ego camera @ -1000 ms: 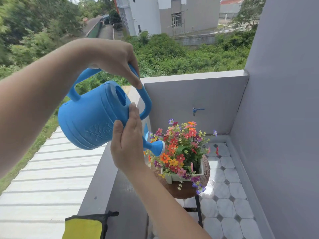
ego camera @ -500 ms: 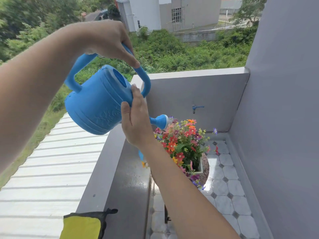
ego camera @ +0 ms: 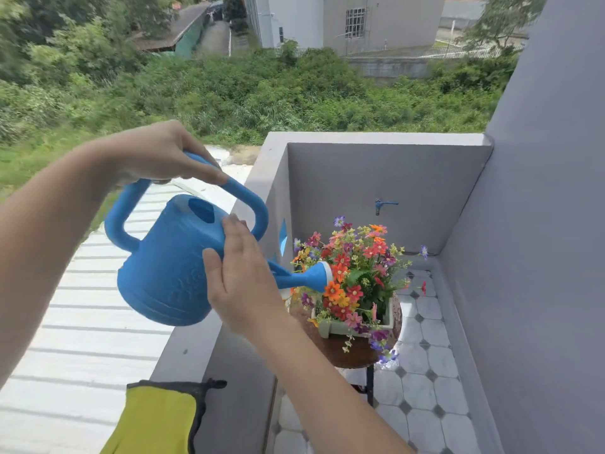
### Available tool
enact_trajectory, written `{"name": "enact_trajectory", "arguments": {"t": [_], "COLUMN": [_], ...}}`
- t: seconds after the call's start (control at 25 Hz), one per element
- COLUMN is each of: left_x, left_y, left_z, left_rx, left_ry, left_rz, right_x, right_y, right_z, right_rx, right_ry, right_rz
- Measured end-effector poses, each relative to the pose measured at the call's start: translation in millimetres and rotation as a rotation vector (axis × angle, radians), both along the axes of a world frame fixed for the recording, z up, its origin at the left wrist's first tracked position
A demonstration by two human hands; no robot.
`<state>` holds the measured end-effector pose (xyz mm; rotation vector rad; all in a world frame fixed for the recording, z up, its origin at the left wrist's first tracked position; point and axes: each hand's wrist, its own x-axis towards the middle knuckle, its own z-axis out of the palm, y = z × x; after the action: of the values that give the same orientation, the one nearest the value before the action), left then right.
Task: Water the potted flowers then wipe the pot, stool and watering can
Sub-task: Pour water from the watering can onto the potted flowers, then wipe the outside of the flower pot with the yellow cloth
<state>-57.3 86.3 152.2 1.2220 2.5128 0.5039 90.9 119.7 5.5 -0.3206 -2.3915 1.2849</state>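
Left hand [ego camera: 157, 155]: I grip the handle of the watering can [ego camera: 173, 267], centre left.
Right hand [ego camera: 242, 276]: open, flat on its side.
Risk: spout among the flowers [ego camera: 353, 273]; too much tilt can flood the pot [ego camera: 357, 326] and the stool [ego camera: 353, 352].

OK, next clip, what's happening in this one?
A person is tipping a blue watering can over potted flowers that sit on a round stool on a balcony. The left hand grips the top handle; the right hand steadies the body. A yellow cloth lies on the ledge, unused.
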Motion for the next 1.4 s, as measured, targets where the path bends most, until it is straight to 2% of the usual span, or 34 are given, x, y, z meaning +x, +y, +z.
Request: {"name": "enact_trajectory", "arguments": {"t": [0.12,0.2,0.32,0.44,0.64,0.8,1.04,1.4], "left_x": [-4.4,-1.0,14.7,27.3,57.7,72.4,70.2,79.8], "left_y": [-27.9,-48.1,-74.4,-91.1,-93.8,-87.9,-83.4,-71.8], "left_z": [-20.2,-34.4,-66.5,-106.3,-174.1,-207.2,-218.7,-187.1], "left_rx": [0.199,0.363,0.598,0.718,0.788,0.881,0.933,0.823], "left_ry": [-0.102,-0.14,-0.144,-0.057,0.092,0.091,0.071,-0.058], "left_rz": [0.107,0.174,0.329,0.526,0.823,0.973,1.004,0.944], "right_x": [-2.1,-9.1,-25.0,-39.5,-58.7,-73.3,-90.4,-99.3], "right_y": [8.1,7.6,-2.9,-9.1,-19.7,-22.2,-20.9,-8.2], "right_z": [9.4,8.6,-6.3,-27.3,-63.7,-84.6,-95.2,-82.9], "right_rx": [0.176,0.235,0.227,0.135,-0.072,-0.033,-0.014,-0.063], "right_ry": [-0.165,-0.205,-0.214,-0.225,-0.312,-0.347,-0.284,-0.28], "right_rz": [0.111,0.146,0.116,0.034,0.061,0.087,0.095,0.088]}}
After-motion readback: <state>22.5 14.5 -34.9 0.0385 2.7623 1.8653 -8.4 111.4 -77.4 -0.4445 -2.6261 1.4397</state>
